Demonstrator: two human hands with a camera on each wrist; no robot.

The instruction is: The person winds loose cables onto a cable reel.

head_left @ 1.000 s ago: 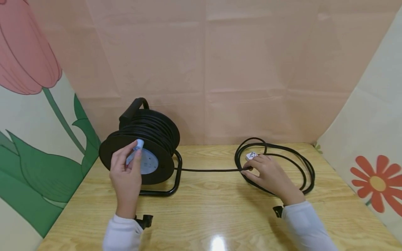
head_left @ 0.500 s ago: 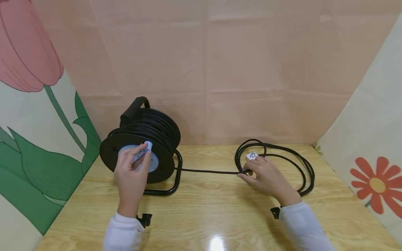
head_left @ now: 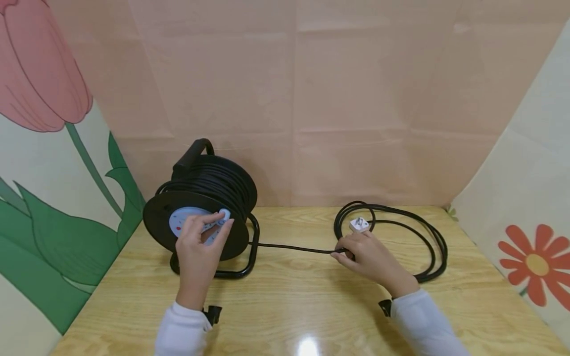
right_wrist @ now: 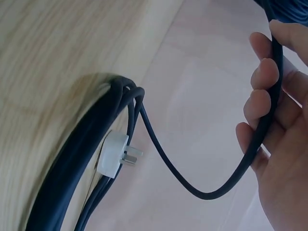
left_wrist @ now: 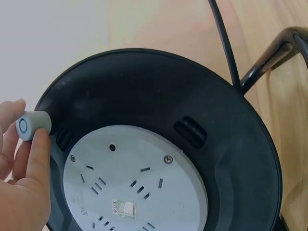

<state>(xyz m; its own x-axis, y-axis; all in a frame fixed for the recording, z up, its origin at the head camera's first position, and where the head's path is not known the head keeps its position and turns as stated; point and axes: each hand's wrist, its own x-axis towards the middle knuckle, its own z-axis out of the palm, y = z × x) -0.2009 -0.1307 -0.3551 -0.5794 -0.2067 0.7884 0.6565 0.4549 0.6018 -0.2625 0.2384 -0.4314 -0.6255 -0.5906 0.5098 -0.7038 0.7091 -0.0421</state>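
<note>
A black plastic cable reel (head_left: 202, 217) with a pale blue socket face stands at the left of the wooden table (head_left: 303, 301); the left hand (head_left: 198, 247) pinches its small pale blue crank knob (head_left: 224, 214). The right hand (head_left: 367, 257) curls its fingers around the black rubber cable (head_left: 294, 247) stretched from the reel, near loose coils holding a white plug (head_left: 358, 225).

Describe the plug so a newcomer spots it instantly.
On the wooden table, look right of the black cable reel to the loose coil of black cable. The plug lies at the coil's left edge, just beyond the right hand. It is the only white item there, its metal prongs showing.
</note>
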